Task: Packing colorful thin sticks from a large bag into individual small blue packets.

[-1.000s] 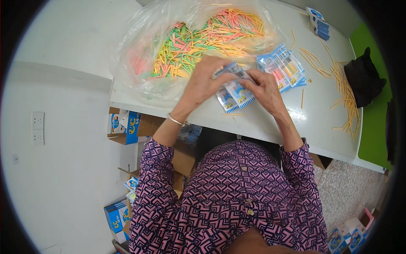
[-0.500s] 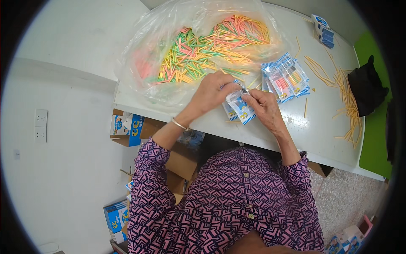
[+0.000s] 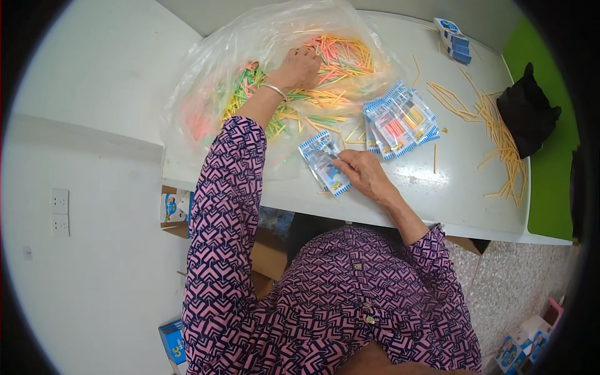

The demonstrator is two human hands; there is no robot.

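1. The left hand (image 3: pixel 301 67) is inside the clear bag (image 3: pixel 206 81); its fingers curl on coloured sticks (image 3: pixel 337 56); better to take few, all aligned.
2. The right hand (image 3: pixel 365 175) fingers pinch the blue packet (image 3: pixel 325 164) on the white surface (image 3: pixel 450 187); its mouth should stay open.

A fan of filled blue-edged packets (image 3: pixel 400 127) lies on the white desk (image 3: pixel 462 194), with loose yellow sticks (image 3: pixel 500 134) scattered just beside a black bag (image 3: pixel 528 112). A small blue-and-white box (image 3: pixel 454 40) sits at the far edge. Cardboard cartons (image 3: pixel 177 209) stand below the desk.
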